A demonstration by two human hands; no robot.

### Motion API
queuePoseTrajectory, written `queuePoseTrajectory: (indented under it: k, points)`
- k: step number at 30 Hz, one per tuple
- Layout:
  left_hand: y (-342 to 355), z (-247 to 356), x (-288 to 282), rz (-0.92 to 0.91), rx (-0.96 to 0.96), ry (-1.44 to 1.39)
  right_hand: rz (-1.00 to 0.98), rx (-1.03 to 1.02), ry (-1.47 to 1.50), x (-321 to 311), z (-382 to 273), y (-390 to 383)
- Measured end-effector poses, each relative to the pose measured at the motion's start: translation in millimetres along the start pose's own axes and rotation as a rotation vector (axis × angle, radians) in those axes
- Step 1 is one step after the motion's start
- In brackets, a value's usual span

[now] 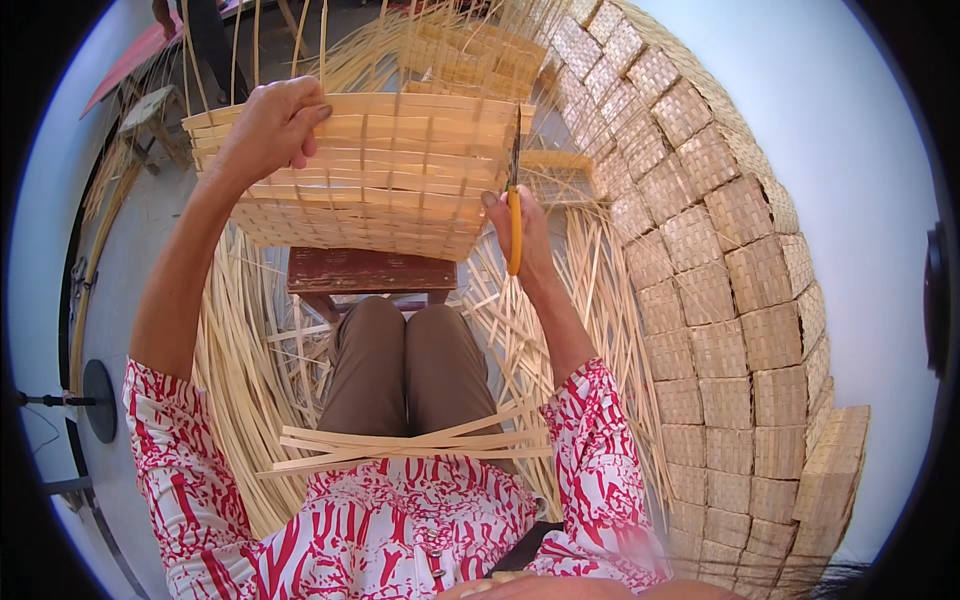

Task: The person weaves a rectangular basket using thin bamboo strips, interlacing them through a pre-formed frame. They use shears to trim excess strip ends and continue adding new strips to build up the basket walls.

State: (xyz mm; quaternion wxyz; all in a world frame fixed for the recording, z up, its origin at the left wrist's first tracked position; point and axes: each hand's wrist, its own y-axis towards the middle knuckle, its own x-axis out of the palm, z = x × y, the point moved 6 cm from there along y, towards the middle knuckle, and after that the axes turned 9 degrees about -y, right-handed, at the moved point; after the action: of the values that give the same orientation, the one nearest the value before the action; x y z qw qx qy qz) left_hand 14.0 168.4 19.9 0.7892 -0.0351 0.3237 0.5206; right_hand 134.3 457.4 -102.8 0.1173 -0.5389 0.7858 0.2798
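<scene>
We should steady the woven basket point(385, 185) squarely; our left fingers' point(304, 137) grip is unclear. Our right fingers point(493, 211) clamp the scissors point(515, 230) upright.

I see free room between the forearms point(175, 285) over the brown-trousered lap point(405, 370), but thin tan stakes point(323, 50) obstruct beyond the pale woven basket point(370, 180), and stacked brown woven boxes point(692, 300) block the person's right.
</scene>
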Motion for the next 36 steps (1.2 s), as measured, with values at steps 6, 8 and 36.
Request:
queuePoseTrajectory:
  k: [6, 8, 36]
  points:
    - [1.0, -4.9, -1.5, 0.013, -0.027, 0.027, 0.052, -0.062, 0.213, 7.3, 8.2, -7.4]
    - [2.6, -6.3, -1.2, 0.005, 0.007, 0.013, 0.058, -0.071, 0.241, 9.8, 9.2, -7.3]
    - [-5.8, 1.3, -7.5, -0.025, 0.037, 0.048, -0.476, 0.912, -0.768, -139.0, 334.1, -295.7]
